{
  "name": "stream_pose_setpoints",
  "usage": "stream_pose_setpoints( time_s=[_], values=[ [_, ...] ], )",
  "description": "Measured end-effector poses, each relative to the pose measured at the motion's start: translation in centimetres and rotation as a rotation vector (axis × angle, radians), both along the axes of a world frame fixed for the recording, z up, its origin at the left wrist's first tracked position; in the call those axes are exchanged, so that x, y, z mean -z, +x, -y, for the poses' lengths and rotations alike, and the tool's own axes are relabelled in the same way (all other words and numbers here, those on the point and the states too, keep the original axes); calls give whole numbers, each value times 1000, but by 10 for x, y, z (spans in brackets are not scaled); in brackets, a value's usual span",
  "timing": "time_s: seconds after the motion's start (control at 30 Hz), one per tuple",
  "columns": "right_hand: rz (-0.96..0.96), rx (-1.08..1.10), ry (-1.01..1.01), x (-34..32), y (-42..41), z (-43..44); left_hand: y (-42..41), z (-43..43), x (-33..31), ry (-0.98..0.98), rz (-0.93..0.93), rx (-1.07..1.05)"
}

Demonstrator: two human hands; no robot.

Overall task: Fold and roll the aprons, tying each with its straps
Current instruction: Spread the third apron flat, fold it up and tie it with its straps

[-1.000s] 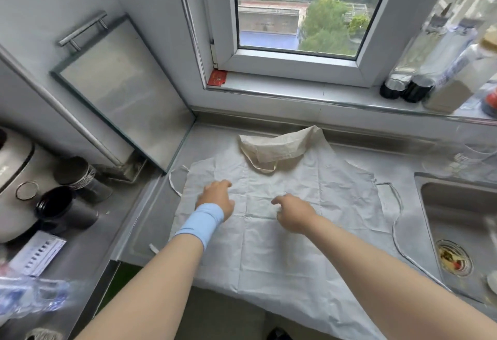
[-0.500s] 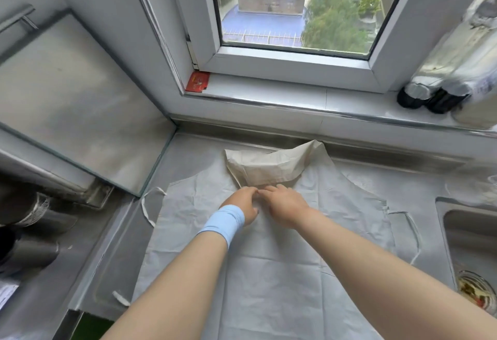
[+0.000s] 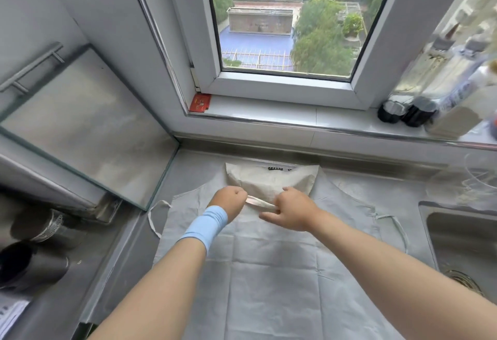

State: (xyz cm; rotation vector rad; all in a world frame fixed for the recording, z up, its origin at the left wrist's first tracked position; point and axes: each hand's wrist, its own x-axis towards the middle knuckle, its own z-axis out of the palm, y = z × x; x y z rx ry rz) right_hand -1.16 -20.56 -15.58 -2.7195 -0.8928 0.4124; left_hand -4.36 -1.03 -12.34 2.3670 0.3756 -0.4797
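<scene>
A pale grey apron [image 3: 269, 272] lies spread flat on the steel counter, its bib folded down at the far end [image 3: 271, 181]. My left hand [image 3: 230, 201], with a blue wristband, grips one end of the neck strap [image 3: 259, 202]. My right hand [image 3: 291, 212] pinches the other end, and the strap is stretched between them over the folded bib. A waist strap loops off the apron's left side [image 3: 154, 216], another trails off its right side [image 3: 395, 225].
A sink [image 3: 462, 248] is sunk into the counter at right. A glass-topped lid [image 3: 88, 130] leans against the left wall, with dark cups [image 3: 32, 267] below it. Bottles [image 3: 414, 97] stand on the window sill. A clear bowl [image 3: 468, 181] sits behind the sink.
My hands moved from the apron's middle up to the folded bib, took hold of the neck strap and pulled it taut between them. The bib fold now lies flatter.
</scene>
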Motion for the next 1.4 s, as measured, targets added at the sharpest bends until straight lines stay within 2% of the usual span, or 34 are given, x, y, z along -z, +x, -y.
stream_pose_setpoints(
  time_s=[0.07, 0.13, 0.3, 0.43, 0.5, 0.6, 0.7, 0.83, 0.9, 0.97, 1.1, 1.27, 1.33, 1.4],
  values=[
    [-55, 98, -82, -12, -6, 6, -7, -8, -15, 39, -57, 43],
    [-67, 196, -99, -21, -17, 13, -16, -10, -25, 114, -208, 187],
    [-171, 217, -174, -33, -58, 18, -54, 2, -31, -20, -605, 300],
    [-452, 169, -381, -26, -86, 24, -80, 16, -14, -22, -779, 389],
    [-570, 188, -392, -20, -89, 27, -83, 18, -2, 105, -701, 409],
    [-480, 310, -197, -11, -77, 28, -70, 16, 4, 266, -443, 385],
    [-292, 500, -79, -8, -52, 33, -48, 13, 13, 273, -237, 223],
    [-330, 674, 73, 9, -13, 50, -14, 17, 29, 160, -195, -116],
    [-310, 635, 34, 21, -2, 52, 1, 16, 38, 111, -207, -267],
    [-231, 505, -2, 34, 3, 46, 13, 13, 49, 35, -221, -398],
    [-129, 247, -8, 58, 2, 17, 28, 5, 68, -262, -161, -580],
    [-136, 173, -62, 73, -3, 1, 31, -7, 77, -418, -75, -549],
    [-169, 175, -67, 75, -3, 0, 29, -11, 73, -382, -35, -464],
    [-173, 172, -80, 75, -3, -2, 26, -14, 70, -249, -36, -362]
  ],
)
